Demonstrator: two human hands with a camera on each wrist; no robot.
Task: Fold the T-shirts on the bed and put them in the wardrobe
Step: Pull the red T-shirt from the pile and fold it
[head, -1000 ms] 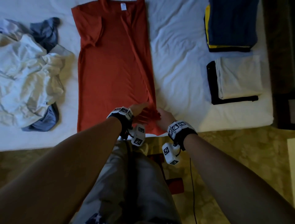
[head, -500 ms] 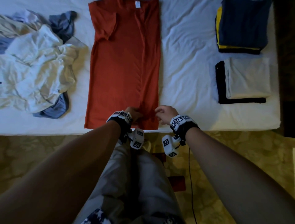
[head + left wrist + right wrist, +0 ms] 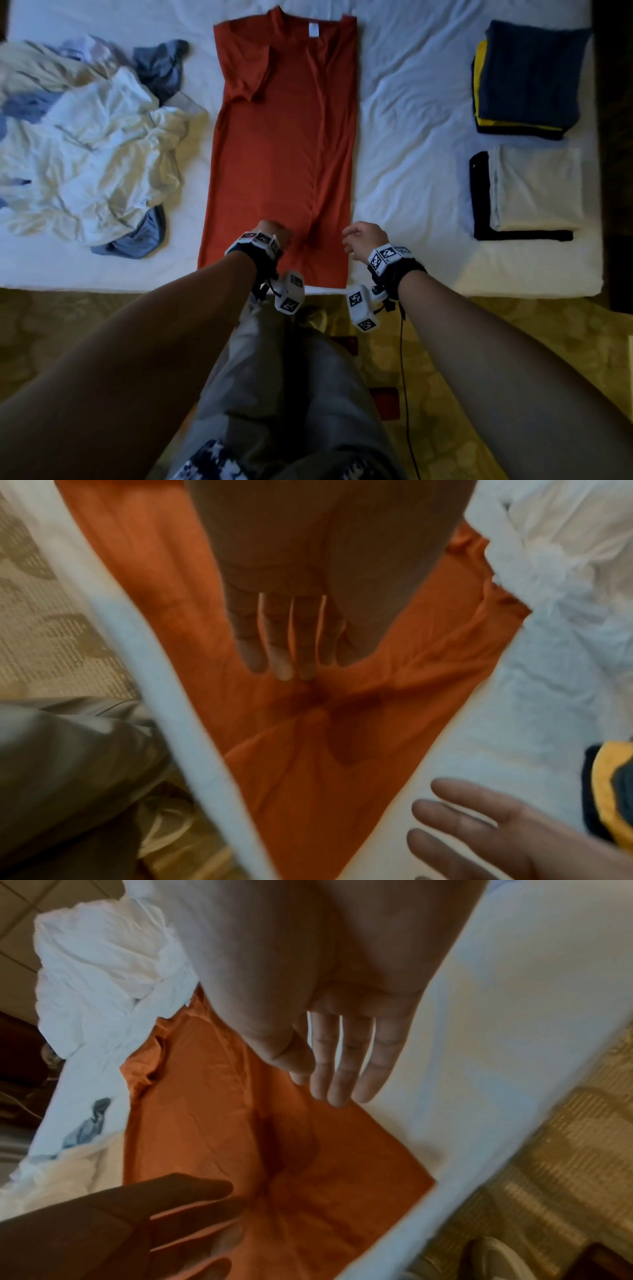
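Observation:
An orange T-shirt [image 3: 281, 147] lies lengthwise on the white bed [image 3: 407, 113], its two sides folded in to a long strip, neck at the far end. My left hand [image 3: 274, 231] hovers over the hem end with straight fingers [image 3: 284, 653] just above the cloth [image 3: 308, 723]. My right hand [image 3: 359, 236] is by the shirt's right edge, fingers [image 3: 342, 1069] straight and spread over the sheet, holding nothing. The orange shirt [image 3: 240, 1123] shows a dark crease at the hem.
A heap of unfolded white, cream and blue shirts [image 3: 89, 147] lies left. Folded stacks sit right: a navy, yellow and black one [image 3: 527, 75] and a pale shirt on a black one [image 3: 534, 192]. My legs [image 3: 284, 394] stand at the bed's near edge on patterned carpet [image 3: 513, 359].
Both hands have let go of the shirt's hem and opened. The right hand moved right, off the cloth. The shirt now lies flat, its hem bunching gone.

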